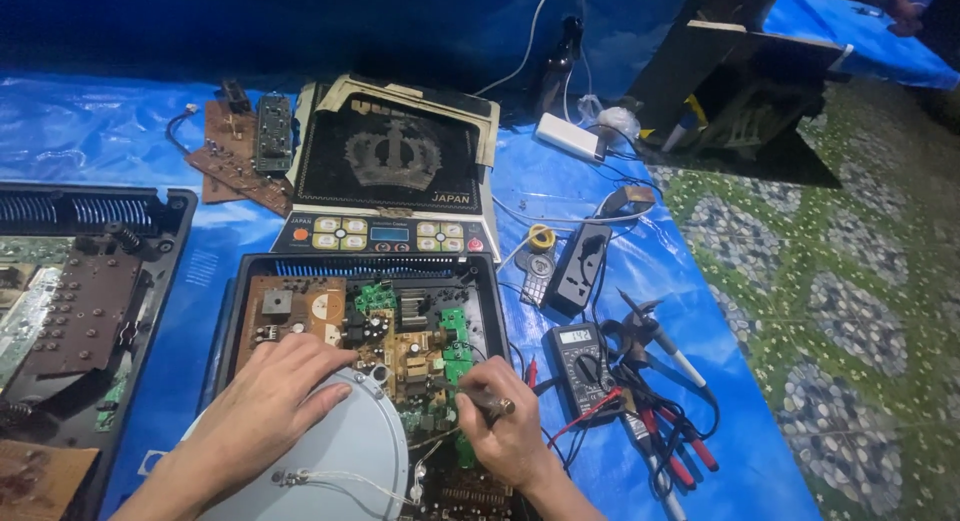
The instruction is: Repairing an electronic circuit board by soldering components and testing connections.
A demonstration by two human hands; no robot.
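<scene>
The cooker [365,366] lies opened with its board [400,341] bare, my left hand [268,396] resting flat and open on the grey disc [345,451] beside the board, my right hand [505,426] closed on a probe [490,403] touching the board, so testing looks underway, reassembly undone.

Before you: opened appliance case [240,311] holding circuit board [400,346]; round disc [345,451] at its near edge. Multimeter [582,366] right. Second cooktop [395,171] behind. Another opened unit [90,301] left.
</scene>
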